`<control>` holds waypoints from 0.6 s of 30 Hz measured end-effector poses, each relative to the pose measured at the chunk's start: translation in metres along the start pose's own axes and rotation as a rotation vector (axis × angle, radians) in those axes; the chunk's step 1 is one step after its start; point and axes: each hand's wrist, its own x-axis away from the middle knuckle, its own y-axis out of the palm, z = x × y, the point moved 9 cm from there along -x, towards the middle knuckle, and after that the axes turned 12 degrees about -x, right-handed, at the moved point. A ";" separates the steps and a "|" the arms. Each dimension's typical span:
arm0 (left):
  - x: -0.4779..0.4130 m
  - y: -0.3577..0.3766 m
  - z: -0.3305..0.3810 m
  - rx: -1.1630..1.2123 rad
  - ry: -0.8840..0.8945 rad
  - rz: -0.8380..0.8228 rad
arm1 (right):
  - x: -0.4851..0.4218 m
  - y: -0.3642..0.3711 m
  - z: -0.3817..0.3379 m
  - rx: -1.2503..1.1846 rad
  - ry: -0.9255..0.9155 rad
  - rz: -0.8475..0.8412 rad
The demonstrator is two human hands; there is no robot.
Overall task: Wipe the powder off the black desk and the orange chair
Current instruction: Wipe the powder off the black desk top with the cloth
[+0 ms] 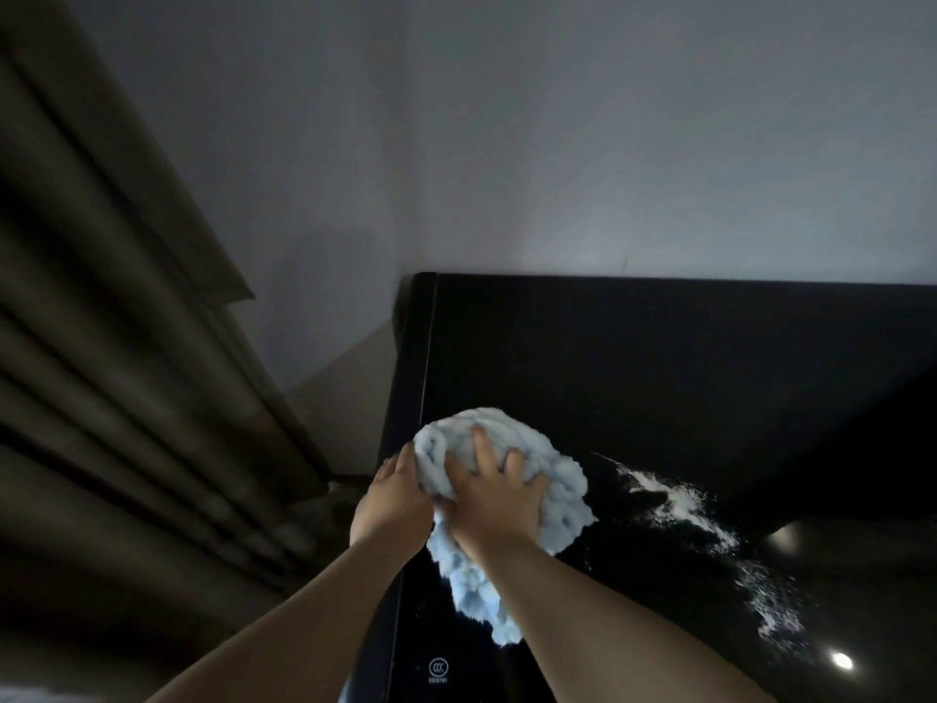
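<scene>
Head view: powder [674, 494] streaks black desk [659, 367], against wall [608, 144].

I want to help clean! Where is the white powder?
In the head view, the powder lies on the desk just right of the cloth, trailing toward the near right edge.

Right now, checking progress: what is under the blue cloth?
The black desk. The blue cloth, gripped by left hand and right hand, hides what lies beneath; white powder shows to its right.
</scene>
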 end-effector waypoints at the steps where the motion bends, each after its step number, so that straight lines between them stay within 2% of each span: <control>1: -0.002 0.002 0.004 -0.029 0.024 -0.013 | -0.004 -0.006 0.007 -0.019 0.030 0.025; 9: -0.005 0.030 0.010 -0.342 0.202 -0.217 | 0.030 -0.051 0.108 -0.203 0.419 0.189; 12: -0.006 0.024 -0.001 -0.259 0.152 -0.155 | 0.028 -0.073 0.078 -0.203 0.315 0.368; 13: -0.006 0.023 -0.004 -0.259 0.138 -0.132 | 0.022 -0.071 0.055 -0.219 0.235 0.356; 15: -0.005 0.023 -0.005 -0.303 0.160 -0.111 | 0.007 -0.046 0.009 -0.254 0.106 0.188; 17: -0.005 0.022 -0.002 -0.320 0.222 -0.071 | 0.001 -0.015 -0.013 -0.221 0.079 -0.006; 18: -0.005 0.021 -0.001 -0.318 0.238 -0.066 | 0.000 -0.007 -0.011 -0.202 0.086 -0.044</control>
